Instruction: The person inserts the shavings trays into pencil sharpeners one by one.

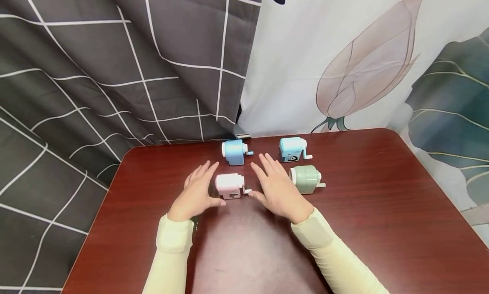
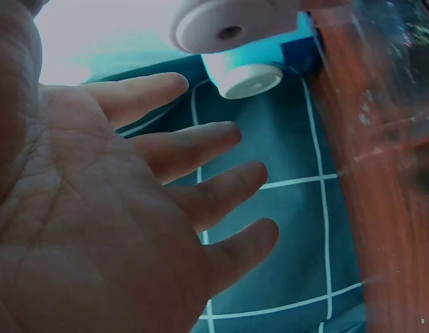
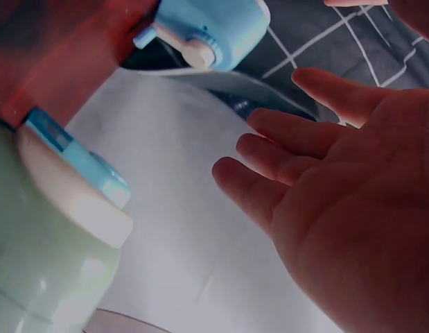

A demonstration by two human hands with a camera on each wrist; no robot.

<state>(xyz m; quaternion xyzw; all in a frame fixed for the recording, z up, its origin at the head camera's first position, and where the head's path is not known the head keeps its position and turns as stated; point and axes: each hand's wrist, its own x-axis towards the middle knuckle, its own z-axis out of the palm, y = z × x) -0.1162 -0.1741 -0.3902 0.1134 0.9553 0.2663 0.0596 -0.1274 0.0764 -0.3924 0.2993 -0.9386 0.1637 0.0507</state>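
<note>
Left hand [image 1: 197, 196] and right hand [image 1: 282, 194] spread, flanking pink sharpener [image 1: 229, 182] toward counter's [image 1: 141, 179] far edge. Probably light, stiff, slick; grip body [image 1: 225, 193], not crank [image 1: 247, 191].

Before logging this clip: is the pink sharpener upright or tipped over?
Upright: the pink sharpener stands base-down on the table, rounded top uppermost.

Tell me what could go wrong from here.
The right hand is close beside the green sharpener; a sideways move might knock it. The crank on the pink sharpener points toward that hand and might snag. The darker blue sharpener stands near the far edge of the table and, pushed, might go over.
</note>
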